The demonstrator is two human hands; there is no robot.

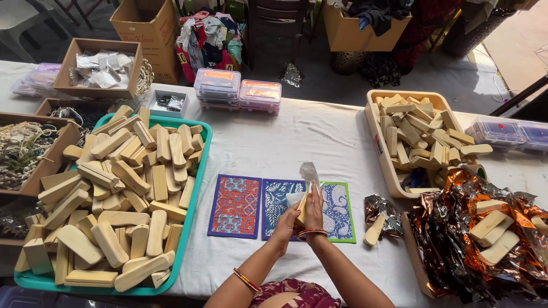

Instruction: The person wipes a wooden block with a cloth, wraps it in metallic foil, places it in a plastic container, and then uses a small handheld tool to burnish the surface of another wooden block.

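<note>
Left hand [285, 225]: near the body, fingers curled around the bottom of a wooden block [302, 206] over the worktop [319, 134].
Right hand [313, 210]: closed on the same block, pressing white wrap [309, 173] on it.
Progress: I think one block is being wrapped now.
Left to do: the green tray [201, 171] is heaped with bare blocks.
Farther: a beige tub [383, 159] holds more.

Both hands, left hand [285, 223], right hand [313, 206], grip wooden block [302, 209] over patterned cloths [235, 206].
</note>
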